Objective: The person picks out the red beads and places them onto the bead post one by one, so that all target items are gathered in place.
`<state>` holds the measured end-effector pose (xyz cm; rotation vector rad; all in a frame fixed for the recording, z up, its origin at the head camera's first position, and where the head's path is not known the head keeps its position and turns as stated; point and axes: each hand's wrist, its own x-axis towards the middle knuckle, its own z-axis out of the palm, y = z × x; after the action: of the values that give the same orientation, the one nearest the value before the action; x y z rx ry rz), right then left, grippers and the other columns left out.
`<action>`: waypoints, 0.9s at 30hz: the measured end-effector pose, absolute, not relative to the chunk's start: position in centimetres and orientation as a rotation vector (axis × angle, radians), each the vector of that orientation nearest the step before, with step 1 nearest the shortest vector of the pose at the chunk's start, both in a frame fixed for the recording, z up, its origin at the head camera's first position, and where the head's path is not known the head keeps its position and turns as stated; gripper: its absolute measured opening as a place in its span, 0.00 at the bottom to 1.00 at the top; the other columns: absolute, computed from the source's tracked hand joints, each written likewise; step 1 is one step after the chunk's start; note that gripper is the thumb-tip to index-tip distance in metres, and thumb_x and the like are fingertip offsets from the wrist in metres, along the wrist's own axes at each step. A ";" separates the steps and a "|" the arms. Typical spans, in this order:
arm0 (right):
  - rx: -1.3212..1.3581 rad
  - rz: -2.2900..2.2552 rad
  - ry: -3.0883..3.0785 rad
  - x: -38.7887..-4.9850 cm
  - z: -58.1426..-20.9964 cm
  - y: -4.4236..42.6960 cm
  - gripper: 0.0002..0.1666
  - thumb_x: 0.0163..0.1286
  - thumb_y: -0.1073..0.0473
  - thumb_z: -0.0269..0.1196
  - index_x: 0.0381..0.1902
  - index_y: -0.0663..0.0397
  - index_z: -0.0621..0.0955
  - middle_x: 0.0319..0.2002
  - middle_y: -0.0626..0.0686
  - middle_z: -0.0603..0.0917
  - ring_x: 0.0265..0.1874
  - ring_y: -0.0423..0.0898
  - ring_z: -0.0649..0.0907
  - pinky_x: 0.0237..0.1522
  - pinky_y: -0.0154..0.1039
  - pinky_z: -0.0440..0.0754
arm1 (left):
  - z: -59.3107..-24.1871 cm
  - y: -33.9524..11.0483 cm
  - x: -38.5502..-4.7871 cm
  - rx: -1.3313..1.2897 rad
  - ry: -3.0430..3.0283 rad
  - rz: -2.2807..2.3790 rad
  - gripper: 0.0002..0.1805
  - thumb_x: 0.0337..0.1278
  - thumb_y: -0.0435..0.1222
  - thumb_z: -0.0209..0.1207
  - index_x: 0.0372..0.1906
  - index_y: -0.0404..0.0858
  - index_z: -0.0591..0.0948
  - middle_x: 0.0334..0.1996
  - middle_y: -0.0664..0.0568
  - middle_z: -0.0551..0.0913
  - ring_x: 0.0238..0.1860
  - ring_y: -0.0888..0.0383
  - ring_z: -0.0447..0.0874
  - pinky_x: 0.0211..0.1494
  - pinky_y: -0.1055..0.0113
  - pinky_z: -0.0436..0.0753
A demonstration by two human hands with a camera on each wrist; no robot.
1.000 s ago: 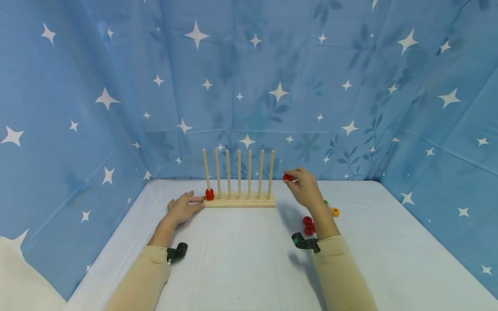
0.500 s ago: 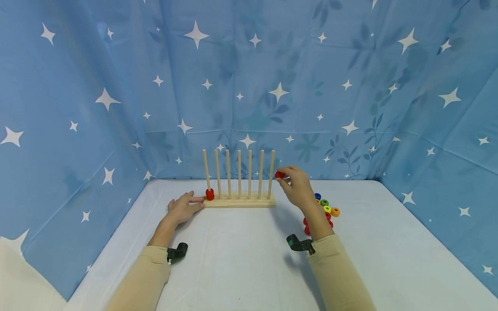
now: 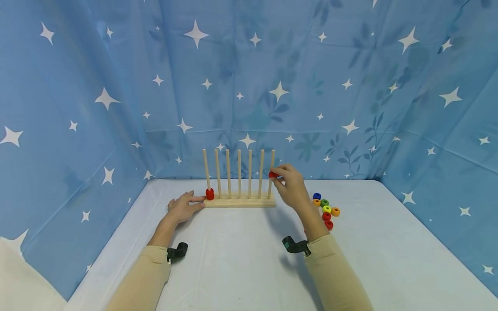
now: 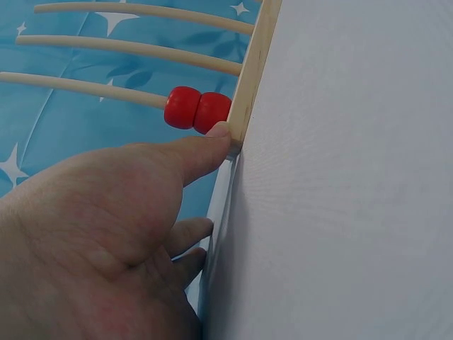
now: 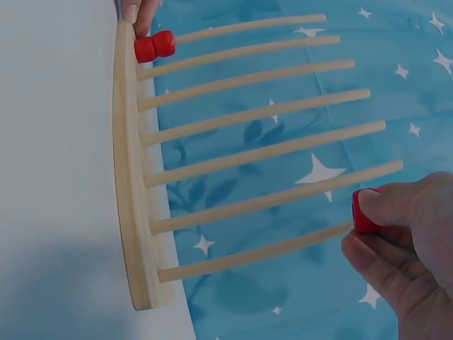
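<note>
A wooden peg stand (image 3: pixel 239 203) with a row of upright pegs stands at the table's back. On its leftmost peg sit two red beads (image 4: pixel 182 108), stacked at the bottom. My left hand (image 3: pixel 183 209) is at the stand's left end, thumb on the front of the base and a finger behind, pinching it. Between thumb and fingertips, my right hand (image 3: pixel 291 186) pinches another red bead (image 5: pixel 364 211) by the rightmost peg (image 5: pixel 255 253). That peg's upper end is partly hidden by the hand and bead in the right wrist view; whether the bead touches it I cannot tell.
Loose beads lie on the white table right of the stand: a blue bead (image 3: pixel 317 196), a green bead (image 3: pixel 324 203), a yellow bead (image 3: pixel 326 209), an orange bead (image 3: pixel 335 211) and several others. The right forearm covers part of them. A blue star-patterned curtain (image 3: pixel 249 86) hangs behind.
My right hand has moved left with the red bead, from beside the stand to the rightmost peg. More loose beads have come into sight beside the forearm. The left hand has stayed put.
</note>
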<state>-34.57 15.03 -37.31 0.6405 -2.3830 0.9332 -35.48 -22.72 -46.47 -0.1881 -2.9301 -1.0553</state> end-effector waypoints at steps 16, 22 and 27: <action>0.725 0.950 -2.326 -34.2 -37.5 12.7 0.20 0.73 0.66 0.66 0.62 0.59 0.85 0.55 0.60 0.83 0.46 0.54 0.89 0.49 0.43 0.90 | -46.6 -22.8 -35.4 -0.201 -2.914 -1.050 0.22 0.73 0.46 0.62 0.66 0.45 0.83 0.80 0.34 0.61 0.82 0.31 0.51 0.77 0.26 0.38; 0.764 0.929 -2.298 -34.1 -37.5 12.0 0.19 0.73 0.66 0.67 0.61 0.60 0.85 0.54 0.59 0.83 0.46 0.54 0.89 0.47 0.44 0.90 | -46.6 -22.8 -35.4 -0.200 -2.906 -1.057 0.22 0.73 0.46 0.62 0.66 0.45 0.83 0.80 0.34 0.61 0.82 0.32 0.51 0.78 0.27 0.37; 0.805 0.921 -2.271 -34.1 -37.6 11.3 0.17 0.73 0.66 0.66 0.59 0.61 0.86 0.52 0.59 0.84 0.47 0.53 0.88 0.46 0.44 0.90 | -46.5 -22.7 -35.4 -0.196 -2.910 -1.057 0.22 0.73 0.46 0.62 0.66 0.45 0.84 0.80 0.34 0.61 0.82 0.31 0.51 0.78 0.27 0.37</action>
<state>-34.06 11.28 -37.57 0.8050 -2.2712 0.9207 -35.36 -22.73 -46.47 -0.1956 -2.9100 -1.0571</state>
